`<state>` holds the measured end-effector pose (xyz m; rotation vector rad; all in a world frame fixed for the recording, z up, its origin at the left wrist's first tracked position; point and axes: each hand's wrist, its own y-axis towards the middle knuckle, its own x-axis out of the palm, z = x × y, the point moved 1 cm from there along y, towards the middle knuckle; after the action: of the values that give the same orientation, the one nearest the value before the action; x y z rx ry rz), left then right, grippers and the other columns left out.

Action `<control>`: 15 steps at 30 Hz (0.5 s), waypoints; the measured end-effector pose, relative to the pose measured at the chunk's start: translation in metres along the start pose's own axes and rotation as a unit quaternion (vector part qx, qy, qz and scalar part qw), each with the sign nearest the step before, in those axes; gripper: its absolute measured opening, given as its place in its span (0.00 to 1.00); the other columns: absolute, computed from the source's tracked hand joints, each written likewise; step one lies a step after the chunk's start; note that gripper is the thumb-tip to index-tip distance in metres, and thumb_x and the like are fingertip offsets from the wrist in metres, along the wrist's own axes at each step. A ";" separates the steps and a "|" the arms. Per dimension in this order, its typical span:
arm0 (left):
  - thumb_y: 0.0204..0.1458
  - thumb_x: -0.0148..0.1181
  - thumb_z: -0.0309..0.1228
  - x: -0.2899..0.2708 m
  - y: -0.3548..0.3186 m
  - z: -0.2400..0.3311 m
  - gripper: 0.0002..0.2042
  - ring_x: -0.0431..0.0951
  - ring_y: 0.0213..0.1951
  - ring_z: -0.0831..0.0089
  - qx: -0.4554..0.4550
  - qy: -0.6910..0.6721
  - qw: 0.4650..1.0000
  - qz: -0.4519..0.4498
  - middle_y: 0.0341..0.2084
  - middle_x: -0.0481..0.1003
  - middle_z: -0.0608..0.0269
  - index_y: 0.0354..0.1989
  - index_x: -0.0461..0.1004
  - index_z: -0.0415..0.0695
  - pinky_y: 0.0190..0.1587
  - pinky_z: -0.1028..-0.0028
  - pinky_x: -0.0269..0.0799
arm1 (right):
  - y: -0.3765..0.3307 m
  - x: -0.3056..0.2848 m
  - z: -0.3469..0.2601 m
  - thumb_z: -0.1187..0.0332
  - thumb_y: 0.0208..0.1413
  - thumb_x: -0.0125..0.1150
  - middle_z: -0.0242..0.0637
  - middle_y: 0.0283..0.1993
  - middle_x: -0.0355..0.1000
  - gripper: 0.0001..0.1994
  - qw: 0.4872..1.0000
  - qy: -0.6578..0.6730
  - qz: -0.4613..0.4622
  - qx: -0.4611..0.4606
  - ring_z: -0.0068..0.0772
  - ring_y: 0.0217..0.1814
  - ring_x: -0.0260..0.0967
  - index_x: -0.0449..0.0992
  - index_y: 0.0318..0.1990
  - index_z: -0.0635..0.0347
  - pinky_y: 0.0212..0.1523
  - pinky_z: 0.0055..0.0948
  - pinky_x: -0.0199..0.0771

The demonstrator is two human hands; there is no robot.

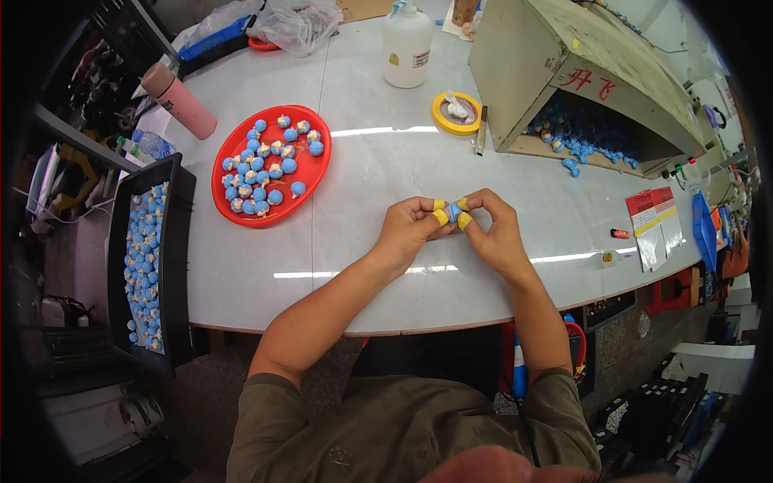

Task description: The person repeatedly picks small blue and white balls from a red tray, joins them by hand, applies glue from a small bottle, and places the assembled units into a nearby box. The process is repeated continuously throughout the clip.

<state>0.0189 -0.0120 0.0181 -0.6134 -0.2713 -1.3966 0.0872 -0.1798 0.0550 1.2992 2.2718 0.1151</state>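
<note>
Over the middle of the grey table (pixel 362 302), my left hand (pixel 415 225) and my right hand (pixel 491 228) meet, both closed in a pinch. Between their fingertips is a small blue piece (pixel 452 212), mostly covered by the fingers. Yellow tape wraps the thumbs and forefingers of both hands. To the left of my hands stands a round red tray (pixel 326 153) with several blue and cream ball-shaped pieces (pixel 288 165) spread over it.
A black bin (pixel 175 258) of similar pieces stands at the table's left edge, near a pink bottle (pixel 181 103). At the back are a white jug (pixel 407 48) and a yellow tape roll (pixel 456 113). A box (pixel 507 88) with blue pieces inside stands back right.
</note>
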 end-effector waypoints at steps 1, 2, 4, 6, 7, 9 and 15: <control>0.61 0.59 0.23 0.000 0.000 0.001 0.11 0.81 0.46 0.69 -0.008 -0.008 1.000 0.003 0.44 0.77 0.53 0.49 0.72 0.31 0.52 0.74 0.80 | 0.000 0.000 0.001 0.81 0.50 0.61 0.41 0.38 0.77 0.08 1.000 -0.005 0.004 -0.007 0.33 0.43 0.75 0.73 0.39 0.68 0.49 0.30 0.74; 0.61 0.59 0.23 0.001 -0.001 0.002 0.11 0.81 0.45 0.69 -0.015 -0.016 1.000 0.006 0.44 0.78 0.54 0.49 0.72 0.31 0.52 0.74 0.80 | -0.001 0.001 0.002 0.81 0.50 0.61 0.41 0.38 0.76 0.08 1.000 -0.008 0.005 -0.003 0.33 0.43 0.75 0.73 0.38 0.68 0.48 0.30 0.73; 0.61 0.59 0.23 0.003 -0.001 0.001 0.10 0.81 0.45 0.69 0.007 0.000 1.000 0.010 0.44 0.78 0.54 0.48 0.72 0.32 0.52 0.74 0.80 | -0.001 0.002 0.005 0.82 0.50 0.61 0.41 0.39 0.76 0.08 1.000 -0.011 0.007 0.006 0.33 0.43 0.75 0.73 0.38 0.68 0.48 0.30 0.73; 0.61 0.60 0.23 0.005 0.000 -0.003 0.10 0.81 0.45 0.69 0.065 0.045 0.997 0.010 0.43 0.78 0.55 0.48 0.73 0.32 0.52 0.74 0.80 | -0.002 0.002 0.009 0.82 0.50 0.61 0.42 0.39 0.76 0.08 1.000 -0.004 0.007 0.012 0.35 0.43 0.75 0.73 0.38 0.68 0.47 0.30 0.74; 0.61 0.59 0.23 0.003 0.000 -0.003 0.10 0.81 0.45 0.70 0.046 0.035 0.998 0.014 0.43 0.78 0.55 0.47 0.73 0.32 0.52 0.74 0.80 | -0.002 0.003 0.010 0.82 0.50 0.61 0.42 0.39 0.76 0.08 1.000 -0.001 0.007 0.016 0.36 0.43 0.75 0.73 0.38 0.67 0.47 0.30 0.74; 0.61 0.59 0.22 0.000 0.000 -0.002 0.09 0.81 0.45 0.70 0.008 0.016 1.000 0.021 0.43 0.78 0.55 0.47 0.73 0.32 0.52 0.74 0.80 | -0.002 0.004 0.008 0.82 0.49 0.61 0.43 0.39 0.76 0.08 1.000 -0.006 0.002 -0.016 0.38 0.43 0.75 0.73 0.38 0.67 0.47 0.30 0.74; 0.61 0.59 0.23 0.001 0.000 -0.004 0.09 0.81 0.44 0.70 0.053 0.041 0.998 0.007 0.43 0.78 0.55 0.48 0.74 0.33 0.51 0.73 0.80 | -0.001 0.002 0.007 0.81 0.50 0.62 0.43 0.40 0.76 0.08 0.999 -0.015 -0.014 -0.038 0.39 0.43 0.75 0.73 0.38 0.67 0.48 0.31 0.74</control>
<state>0.0185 -0.0148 0.0156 -0.4677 -0.2732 -1.3821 0.0890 -0.1805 0.0478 1.2222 2.2381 0.1693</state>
